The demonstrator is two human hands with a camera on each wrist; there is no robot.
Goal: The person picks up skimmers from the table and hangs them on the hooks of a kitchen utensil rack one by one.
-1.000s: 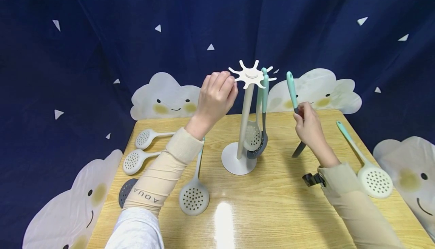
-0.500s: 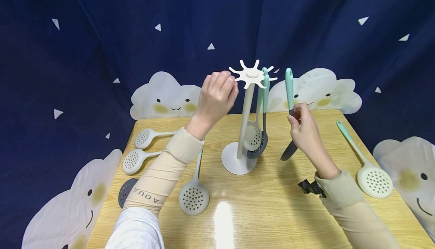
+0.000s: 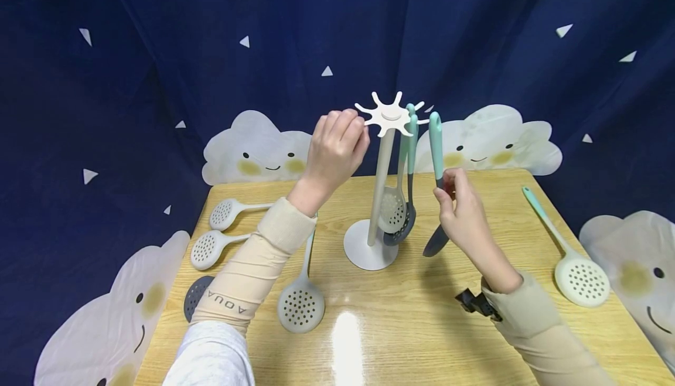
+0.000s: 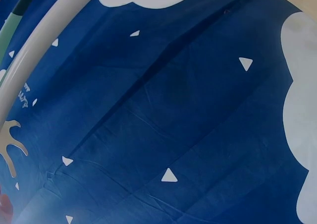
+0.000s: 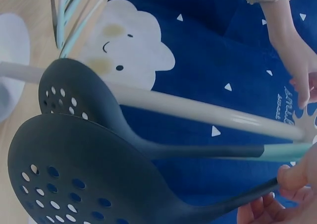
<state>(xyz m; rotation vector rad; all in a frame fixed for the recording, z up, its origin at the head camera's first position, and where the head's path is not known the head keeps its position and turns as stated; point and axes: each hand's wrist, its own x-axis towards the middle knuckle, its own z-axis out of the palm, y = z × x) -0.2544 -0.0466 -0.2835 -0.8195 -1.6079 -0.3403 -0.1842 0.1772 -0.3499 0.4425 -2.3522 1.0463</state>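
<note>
My right hand [image 3: 464, 213] pinches a dark grey skimmer [image 3: 436, 146] by its neck, just below the mint handle, and the handle points up. In the right wrist view its perforated head [image 5: 119, 159] hangs in front of a smaller dark slotted spoon [image 5: 99, 97]. Fingers of my left hand [image 3: 337, 149] are curled at the left hooks of the white utensil stand [image 3: 390, 115] and seem to hold one; the hand itself covers the contact. A light slotted spoon [image 3: 392, 210] and the dark slotted spoon hang on the stand's right side. The skimmer is right of them, apart from the hooks.
Several light skimmers and slotted spoons [image 3: 207, 250] lie at the table's left, with a dark perforated head [image 3: 196, 298] partly under the left sleeve. Another light skimmer [image 3: 300, 307] lies front of the stand's base [image 3: 364, 257]. One more light skimmer [image 3: 582, 280] lies far right.
My right hand has carried the dark skimmer leftward toward the stand, and its handle now leans slightly left at the top. My left hand stays at the hooks.
</note>
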